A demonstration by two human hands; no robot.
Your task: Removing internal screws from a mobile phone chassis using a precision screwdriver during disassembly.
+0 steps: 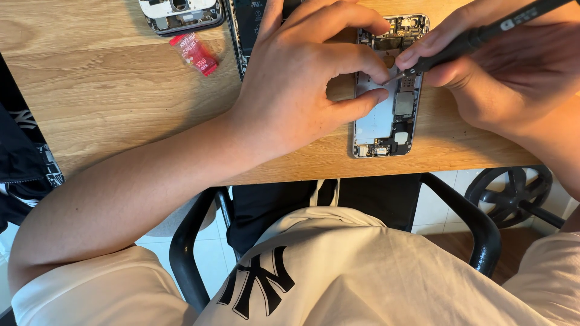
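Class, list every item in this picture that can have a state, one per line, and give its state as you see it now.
Opened phone: back shell exposed, lying flat on the table.
Screwdriver: held, tip down on the phone's inside.
Left hand: resting on the phone, steadying it.
Right hand: closed round the screwdriver.
Second phone shell: open, lying at the table's far edge.
Red packet: lying loose on the wooden table.

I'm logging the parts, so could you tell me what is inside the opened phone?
Inside the phone: circuit boards, metal shields and bottom connectors. The left hand covers its middle-left part; the screwdriver tip touches inside.
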